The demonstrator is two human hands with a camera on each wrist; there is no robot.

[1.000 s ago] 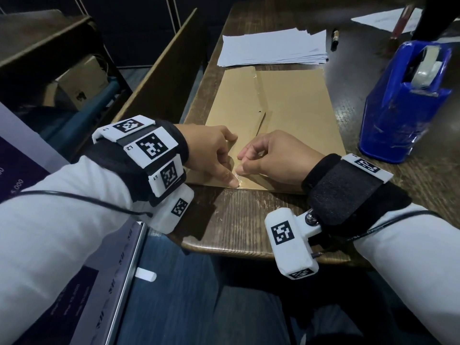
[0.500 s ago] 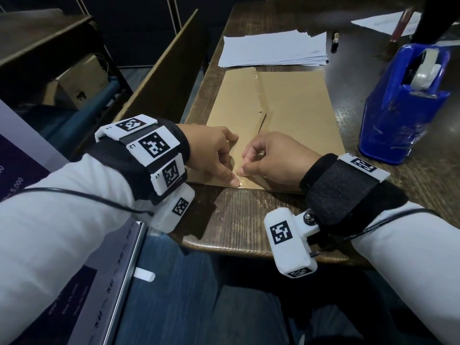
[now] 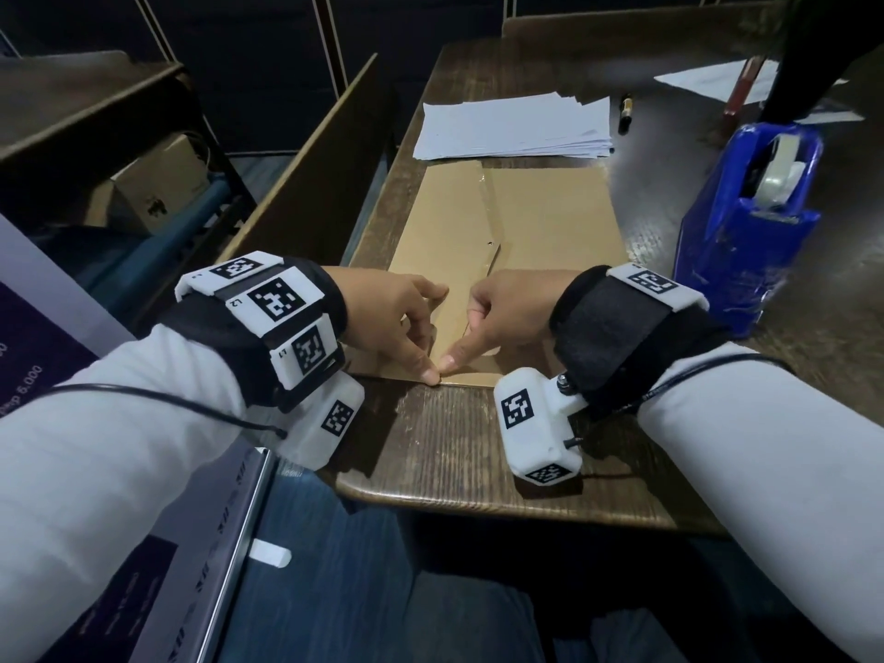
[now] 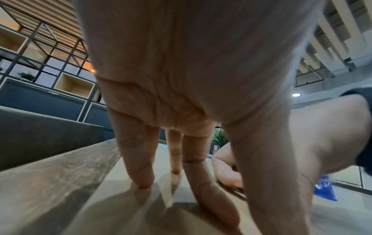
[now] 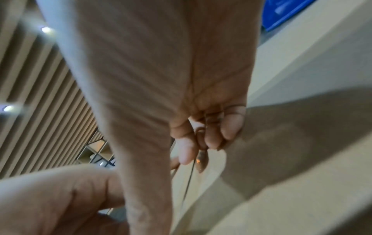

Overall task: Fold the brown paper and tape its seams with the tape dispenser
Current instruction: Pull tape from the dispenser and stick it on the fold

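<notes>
The folded brown paper (image 3: 550,222) lies flat on the desk, with a seam running down its middle toward me. Both hands work at its near edge. My left hand (image 3: 402,323) rests straight fingers (image 4: 141,171) on the paper, and its thumb presses the edge. My right hand (image 3: 512,308) has its fingers (image 5: 229,127) curled into the palm. Its stretched thumb meets the left thumb at the seam's near end. No tape shows clearly under the thumbs. The blue tape dispenser (image 3: 751,222) stands to the right of the paper, apart from both hands.
A stack of white sheets (image 3: 516,126) lies just beyond the brown paper, with a pen (image 3: 625,112) beside it. A wooden partition (image 3: 306,184) runs along the desk's left side. The desk's near edge (image 3: 478,500) is close below my wrists. A dark sleeve (image 3: 803,64) reaches in at far right.
My right thumb has stretched down to the paper's near edge and now touches the left thumb. Both hands stay at the seam's near end.
</notes>
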